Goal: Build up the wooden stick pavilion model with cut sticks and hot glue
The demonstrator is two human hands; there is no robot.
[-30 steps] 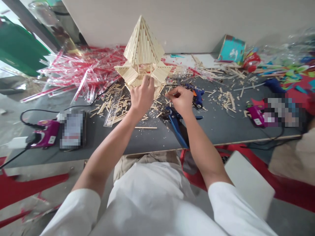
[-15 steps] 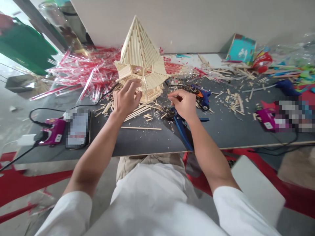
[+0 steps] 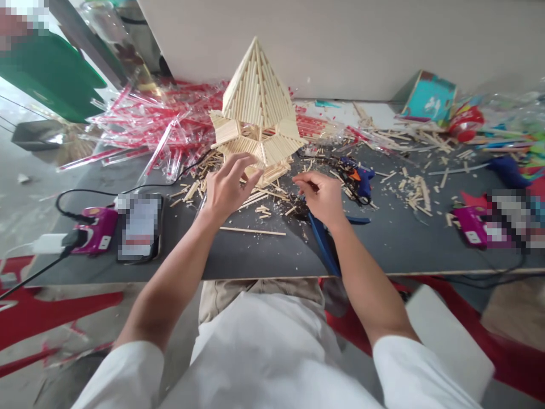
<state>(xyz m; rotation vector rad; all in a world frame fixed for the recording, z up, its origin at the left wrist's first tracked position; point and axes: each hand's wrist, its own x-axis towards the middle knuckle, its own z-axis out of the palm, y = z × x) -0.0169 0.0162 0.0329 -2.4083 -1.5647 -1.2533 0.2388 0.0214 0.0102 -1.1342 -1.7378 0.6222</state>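
Note:
A pagoda-like model of pale wooden sticks point(image 3: 259, 91) stands upright on the dark table, with a tall pointed roof. My left hand point(image 3: 230, 187) is in front of its lower left part, fingers curved and apart, nothing seen in them; whether it touches the model I cannot tell. My right hand point(image 3: 322, 197) is to the right of the model, thumb and forefinger pinched together; anything between them is too small to make out. Blue-handled pliers or cutters point(image 3: 321, 241) lie under my right hand. A single thin stick point(image 3: 253, 230) lies near the table's front edge.
Red-and-clear plastic wrappers point(image 3: 162, 119) heap at the left back. A blue glue gun point(image 3: 361, 177) lies on the right, among stick offcuts point(image 3: 419, 193). A phone point(image 3: 140, 227) and a purple power adapter point(image 3: 97, 228) with cables sit at the left front.
The view has shifted, so the whole table appears lower and slightly to the right. My left hand's thumb and fingers are spread a little more; my right hand keeps its pinch.

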